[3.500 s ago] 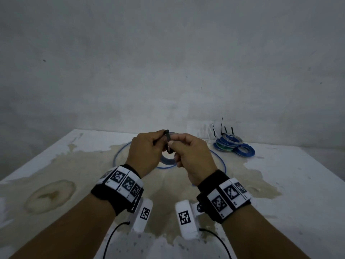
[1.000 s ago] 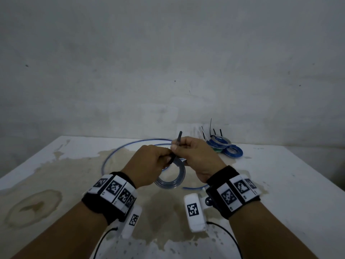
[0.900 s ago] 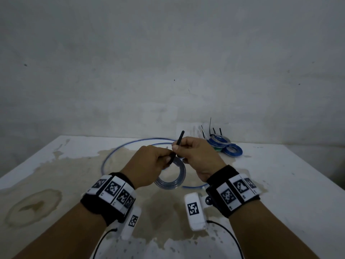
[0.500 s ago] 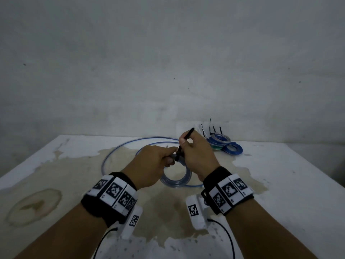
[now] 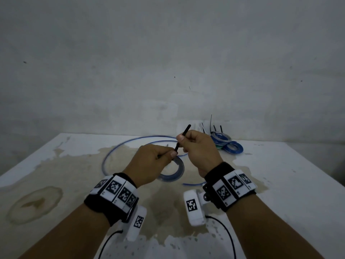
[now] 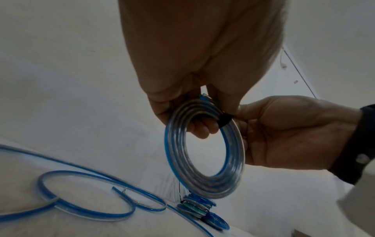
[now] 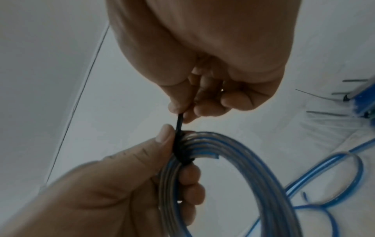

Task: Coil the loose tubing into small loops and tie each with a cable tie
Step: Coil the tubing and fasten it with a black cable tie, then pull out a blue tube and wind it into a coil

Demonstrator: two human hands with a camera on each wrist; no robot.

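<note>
Centrally, head view: left hand grips the coiled tubing above the worktop; right hand pinches the black cable tie tail. Left wrist view alone shows the tie wrapped around the coil. Tied coils lie stacked right of centre; loose tubing loops behind the hands, partly hidden.
</note>
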